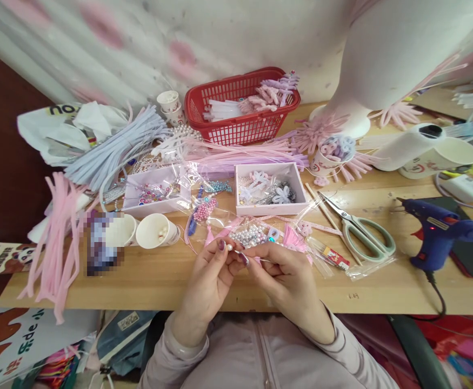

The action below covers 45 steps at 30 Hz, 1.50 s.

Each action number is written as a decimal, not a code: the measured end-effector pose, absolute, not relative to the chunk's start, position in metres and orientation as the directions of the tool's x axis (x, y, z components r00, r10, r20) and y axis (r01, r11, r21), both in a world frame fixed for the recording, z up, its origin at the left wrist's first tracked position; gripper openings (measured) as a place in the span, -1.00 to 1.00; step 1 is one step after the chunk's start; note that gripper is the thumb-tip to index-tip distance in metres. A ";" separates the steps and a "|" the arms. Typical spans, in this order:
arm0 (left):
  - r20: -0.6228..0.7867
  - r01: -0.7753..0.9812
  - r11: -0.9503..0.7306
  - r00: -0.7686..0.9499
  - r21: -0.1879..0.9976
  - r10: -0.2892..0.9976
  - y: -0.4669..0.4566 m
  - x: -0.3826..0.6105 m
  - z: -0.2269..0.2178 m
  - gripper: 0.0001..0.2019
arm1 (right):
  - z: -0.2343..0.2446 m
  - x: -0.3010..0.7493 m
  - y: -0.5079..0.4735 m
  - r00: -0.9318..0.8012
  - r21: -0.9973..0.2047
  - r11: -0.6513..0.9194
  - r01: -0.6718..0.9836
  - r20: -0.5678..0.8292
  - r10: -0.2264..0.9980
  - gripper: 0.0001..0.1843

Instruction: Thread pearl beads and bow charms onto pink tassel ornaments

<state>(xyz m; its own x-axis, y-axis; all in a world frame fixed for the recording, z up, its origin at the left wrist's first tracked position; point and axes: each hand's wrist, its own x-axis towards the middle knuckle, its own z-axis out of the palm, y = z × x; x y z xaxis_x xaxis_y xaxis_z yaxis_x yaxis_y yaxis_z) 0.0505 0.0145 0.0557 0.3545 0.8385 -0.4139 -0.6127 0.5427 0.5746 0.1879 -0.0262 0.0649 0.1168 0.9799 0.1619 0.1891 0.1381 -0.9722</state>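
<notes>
In front of my chest, my left hand (207, 276) pinches a white pearl bead (230, 247) between thumb and fingertips. My right hand (290, 276), closed just beside it, grips a thin pale strand (265, 261); whether this is thread or wire I cannot make out. The fingertips of both hands nearly meet, and part of the strand is hidden by them. Just beyond the fingers lies a clear bag of pearl beads (246, 236), with a pink tassel (294, 237) to its right.
Scissors (368, 237) and a blue glue gun (439, 232) lie to the right. Behind are a white box of trinkets (271, 209), a red basket (236, 129) and pink pipe cleaners (220, 154). Paper cups (155, 231) stand left. A white mannequin form (366, 65) rises behind.
</notes>
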 end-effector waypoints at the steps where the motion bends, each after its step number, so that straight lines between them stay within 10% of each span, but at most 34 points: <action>1: -0.410 -0.607 0.540 0.354 0.583 0.841 0.014 0.050 0.056 -0.81 | 0.065 0.188 -0.026 0.114 -0.971 0.134 0.196 0.158 0.981 -0.84; 45: -0.284 -0.403 0.342 0.198 0.849 0.938 0.010 0.046 0.060 -0.72 | 0.065 0.189 -0.033 0.013 -0.943 0.128 0.307 0.138 0.990 -0.82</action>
<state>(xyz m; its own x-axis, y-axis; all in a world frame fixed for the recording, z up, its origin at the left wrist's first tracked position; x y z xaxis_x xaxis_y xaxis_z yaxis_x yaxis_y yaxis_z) 0.0461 0.0099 0.0601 0.1979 0.9381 -0.2842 -0.4031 0.3422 0.8488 0.1887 -0.0327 0.0654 0.0129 0.9903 0.1384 0.3069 0.1278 -0.9431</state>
